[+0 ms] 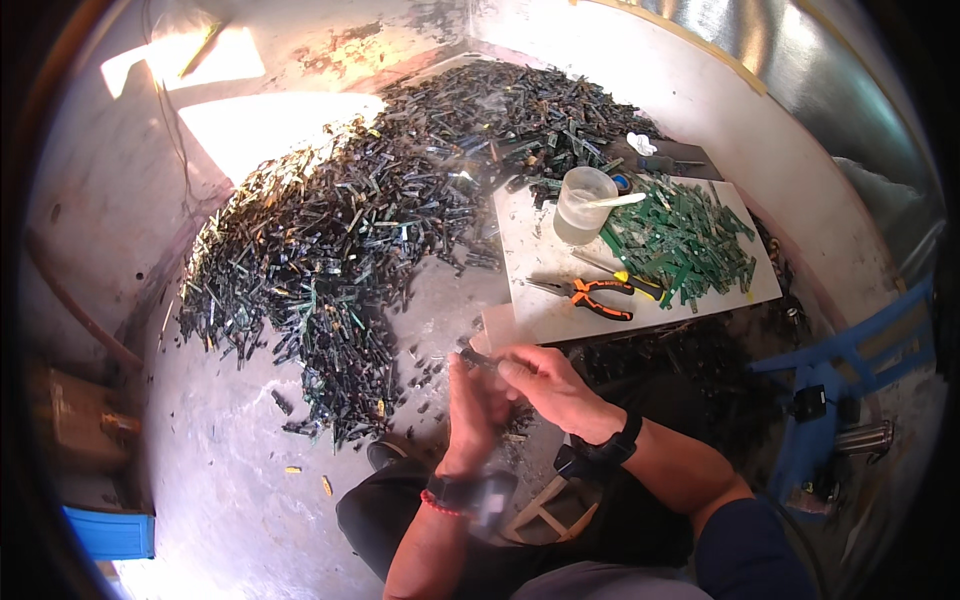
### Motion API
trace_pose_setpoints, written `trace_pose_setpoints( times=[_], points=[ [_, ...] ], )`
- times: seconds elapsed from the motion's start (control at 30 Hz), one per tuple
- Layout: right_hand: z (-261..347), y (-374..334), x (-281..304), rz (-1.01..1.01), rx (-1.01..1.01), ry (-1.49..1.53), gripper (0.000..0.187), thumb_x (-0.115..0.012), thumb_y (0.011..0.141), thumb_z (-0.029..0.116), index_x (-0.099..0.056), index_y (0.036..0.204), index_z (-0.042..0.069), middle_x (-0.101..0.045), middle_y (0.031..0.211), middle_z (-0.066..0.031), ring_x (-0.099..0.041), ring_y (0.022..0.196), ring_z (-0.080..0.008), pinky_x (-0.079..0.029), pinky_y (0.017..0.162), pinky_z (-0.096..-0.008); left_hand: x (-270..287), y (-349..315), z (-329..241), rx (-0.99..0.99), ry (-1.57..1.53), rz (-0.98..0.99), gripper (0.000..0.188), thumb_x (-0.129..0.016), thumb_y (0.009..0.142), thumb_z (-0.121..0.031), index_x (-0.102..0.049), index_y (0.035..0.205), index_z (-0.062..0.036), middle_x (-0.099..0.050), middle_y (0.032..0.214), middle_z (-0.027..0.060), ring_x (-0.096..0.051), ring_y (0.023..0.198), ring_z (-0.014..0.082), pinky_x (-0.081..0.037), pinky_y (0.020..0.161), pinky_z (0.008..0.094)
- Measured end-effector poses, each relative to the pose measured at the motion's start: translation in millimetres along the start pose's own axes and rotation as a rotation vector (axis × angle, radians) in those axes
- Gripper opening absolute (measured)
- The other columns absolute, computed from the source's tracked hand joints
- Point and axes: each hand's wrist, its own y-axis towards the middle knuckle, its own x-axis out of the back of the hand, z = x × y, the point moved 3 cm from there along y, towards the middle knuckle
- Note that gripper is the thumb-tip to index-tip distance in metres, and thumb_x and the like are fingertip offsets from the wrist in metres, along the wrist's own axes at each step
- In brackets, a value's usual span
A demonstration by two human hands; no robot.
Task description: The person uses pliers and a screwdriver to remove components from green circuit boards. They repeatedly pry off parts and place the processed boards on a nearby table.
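Observation:
Just beyond my knees, my two hands meet around a small dark strip-shaped piece (474,354). My left hand (472,415) is closed and grips it near the fingertips; some of its fingers are hidden and slightly blurred. From the right, my right hand (552,388) pinches the same piece between thumb and fingers. Beyond them, on a white board (535,325), lie pliers (590,296) with orange and black handles. A screwdriver (640,284) with a yellow and black handle rests beside the pliers. Neither tool is touched by my hands.
A large heap of dark strips (350,220) covers the floor ahead and left. On the board are green strips (680,240) and a translucent cup (582,215) with a white stick (615,200) across it. A blue stool (805,420) stands right; a blue box (110,533), lower left.

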Motion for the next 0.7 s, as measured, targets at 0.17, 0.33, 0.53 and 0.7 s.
trace_pose_setpoints(
  times=[0.17,0.33,0.53,0.7],
  points=[
    [16.7,2.1,-2.4,0.002,-0.082,0.306,0.029,-0.043,0.101,0.025,-0.057,0.106,0.000,-0.059,0.085,-0.0019,-0.052,0.072,-0.0080,-0.047,0.066,-0.0234,0.4,1.6,2.7,0.013,-0.054,0.105,0.054,-0.028,0.095,-0.062,-0.048,0.075,-0.0155,-0.056,0.068,-0.0005,-0.033,0.049,0.0063,-0.025,0.044,0.0218],
    [7.4,11.5,-2.6,-0.082,0.094,0.283,0.024,-0.046,0.100,0.022,-0.051,0.113,0.002,-0.054,0.080,0.0001,-0.052,0.071,-0.0065,-0.046,0.062,-0.0235,-6.2,2.7,2.5,-0.020,0.064,0.100,0.053,-0.030,0.095,-0.063,-0.048,0.077,-0.0156,-0.041,0.060,-0.0047,-0.031,0.049,0.0065,-0.022,0.044,0.0217],
    [14.2,3.2,-14.9,-0.123,-0.093,0.176,0.024,-0.047,0.099,0.027,-0.052,0.112,0.007,-0.053,0.074,0.0016,-0.047,0.062,-0.0029,-0.042,0.055,-0.0190,-10.9,2.9,10.5,0.131,-0.079,0.196,0.069,-0.026,0.091,-0.070,-0.057,0.091,-0.0082,-0.041,0.059,-0.0039,-0.031,0.047,0.0089,-0.021,0.044,0.0238],
    [9.0,5.1,-23.3,-0.162,0.015,0.161,0.033,-0.043,0.100,0.037,-0.052,0.114,0.009,-0.065,0.109,-0.0007,-0.049,0.054,-0.0022,-0.038,0.039,-0.0174,-5.9,2.3,11.4,0.184,-0.172,0.143,0.069,-0.028,0.093,-0.068,-0.057,0.101,-0.0057,-0.048,0.064,-0.0022,-0.035,0.048,0.0098,-0.024,0.044,0.0237]
  ],
)
